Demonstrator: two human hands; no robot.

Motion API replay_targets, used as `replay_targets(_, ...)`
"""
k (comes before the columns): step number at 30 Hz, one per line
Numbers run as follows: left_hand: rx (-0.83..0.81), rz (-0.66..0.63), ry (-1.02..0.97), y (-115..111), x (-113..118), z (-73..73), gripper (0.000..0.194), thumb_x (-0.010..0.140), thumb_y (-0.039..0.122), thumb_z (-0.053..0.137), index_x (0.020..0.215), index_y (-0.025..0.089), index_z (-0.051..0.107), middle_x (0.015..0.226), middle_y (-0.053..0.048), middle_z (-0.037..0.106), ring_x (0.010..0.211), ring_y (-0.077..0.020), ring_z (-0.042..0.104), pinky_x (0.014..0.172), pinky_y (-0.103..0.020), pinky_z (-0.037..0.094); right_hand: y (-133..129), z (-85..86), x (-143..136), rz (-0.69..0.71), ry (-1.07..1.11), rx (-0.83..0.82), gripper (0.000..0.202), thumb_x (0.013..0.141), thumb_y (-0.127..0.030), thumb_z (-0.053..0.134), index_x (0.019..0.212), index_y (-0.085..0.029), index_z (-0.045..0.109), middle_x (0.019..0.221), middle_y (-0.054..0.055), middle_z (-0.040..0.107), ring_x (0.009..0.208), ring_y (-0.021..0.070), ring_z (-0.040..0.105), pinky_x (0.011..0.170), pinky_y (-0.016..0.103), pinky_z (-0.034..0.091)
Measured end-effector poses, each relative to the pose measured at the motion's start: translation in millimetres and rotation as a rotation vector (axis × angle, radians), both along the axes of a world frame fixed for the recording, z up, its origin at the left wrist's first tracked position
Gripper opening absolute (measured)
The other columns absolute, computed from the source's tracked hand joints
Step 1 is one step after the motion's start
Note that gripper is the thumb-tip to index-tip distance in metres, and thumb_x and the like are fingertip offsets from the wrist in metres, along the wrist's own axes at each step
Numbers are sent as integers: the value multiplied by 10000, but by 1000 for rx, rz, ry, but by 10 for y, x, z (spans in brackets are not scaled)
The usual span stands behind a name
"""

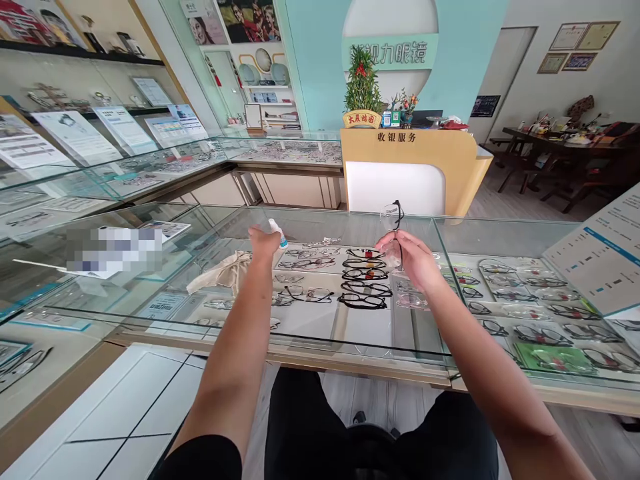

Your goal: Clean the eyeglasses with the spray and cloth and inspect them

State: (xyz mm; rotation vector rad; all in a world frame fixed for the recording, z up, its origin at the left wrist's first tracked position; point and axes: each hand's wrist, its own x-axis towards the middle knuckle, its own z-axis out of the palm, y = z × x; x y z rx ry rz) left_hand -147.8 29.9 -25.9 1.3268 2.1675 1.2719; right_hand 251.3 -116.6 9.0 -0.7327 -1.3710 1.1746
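Observation:
My left hand is closed at a small white bottle with a blue label, which leans above the glass counter; most of my fingers are hidden behind the hand. Beside that wrist lies a crumpled beige cloth on the glass. In my right hand is a pair of eyeglasses with a dark frame and clear lenses, pinched between thumb and fingers and turned upright on its side. Below, a column of dark-framed glasses shows in the display case.
The glass-topped counter runs across in front of me, with several eyeglasses inside. Printed sheets lie at the left, and a sign card stands at the right. Beyond is a wooden cashier desk with plants.

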Motion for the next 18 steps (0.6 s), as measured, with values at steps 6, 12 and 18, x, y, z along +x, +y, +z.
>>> replay_targets(6, -152, 101, 224, -548, -448, 147, 615, 825, 216, 839, 1377, 212, 567, 1689, -253, 536, 1662, -507, 421, 1355, -673, 311, -21, 6, 28, -3, 52, 3, 387, 1007, -642, 746, 941, -271, 836, 1082, 102, 847, 993, 275, 724, 888, 419, 567)
replay_targets(12, -347, 43, 254, -941, -848, -140, 449, 718, 376, 940, 1029, 225, 654, 1448, -269, 703, 1586, -580, 481, 1282, -700, 369, -34, -2, 53, -17, 37, 34, 386, 1019, -639, 752, 937, -272, 841, 1092, 107, 851, 975, 284, 727, 874, 428, 581)
replay_targets(18, -90, -160, 134, -1138, -1150, -268, 359, 909, 386, 832, 852, 226, 516, 899, -68, 647, 1195, -342, 660, 1117, -461, 490, 9, -37, 72, -11, 76, 22, 387, 993, -648, 797, 933, -268, 839, 1070, 105, 847, 957, 271, 717, 835, 409, 566)
